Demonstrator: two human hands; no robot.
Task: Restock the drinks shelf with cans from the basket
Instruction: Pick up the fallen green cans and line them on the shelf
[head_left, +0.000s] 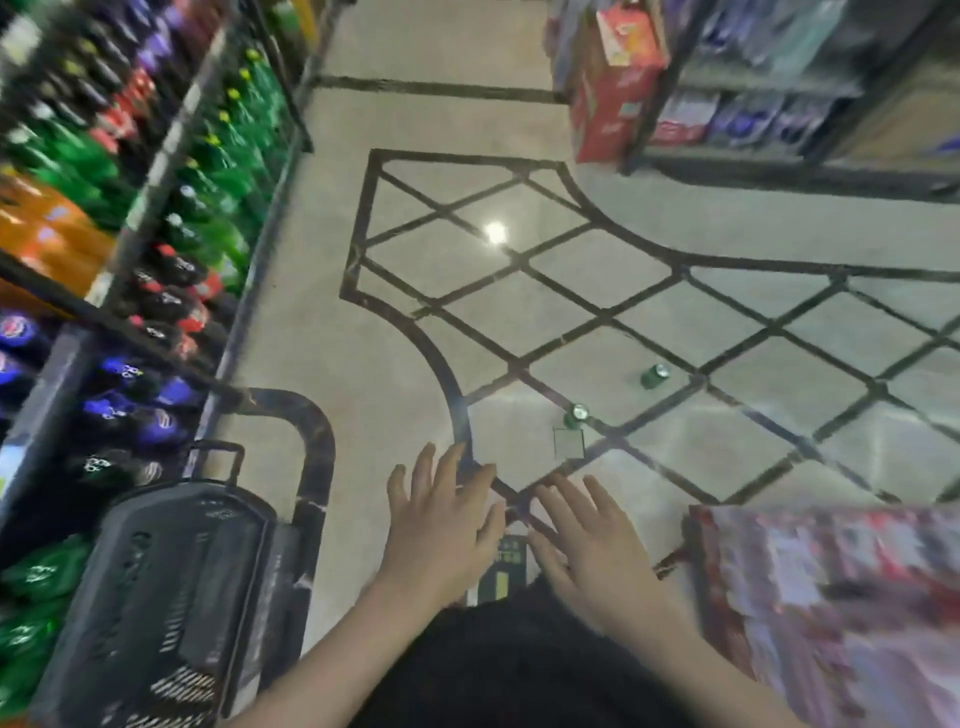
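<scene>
Two green cans stand on the tiled floor ahead of me, the nearer one (577, 414) and one farther right (654, 375). A dark grey shopping basket (171, 587) sits at the lower left beside the drinks shelf (130, 218), which is packed with green, red, orange and blue bottles. Its inside is blurred, so I cannot tell what it holds. My left hand (441, 525) and my right hand (587, 545) are stretched forward over the floor with fingers spread, holding nothing. Both are short of the nearer can.
A red and white pack (831, 613) fills the lower right corner. Another shelf unit (779, 88) with red boxes stands at the top right. A small dark green item (506, 566) lies on the floor between my hands. The whole view is motion-blurred.
</scene>
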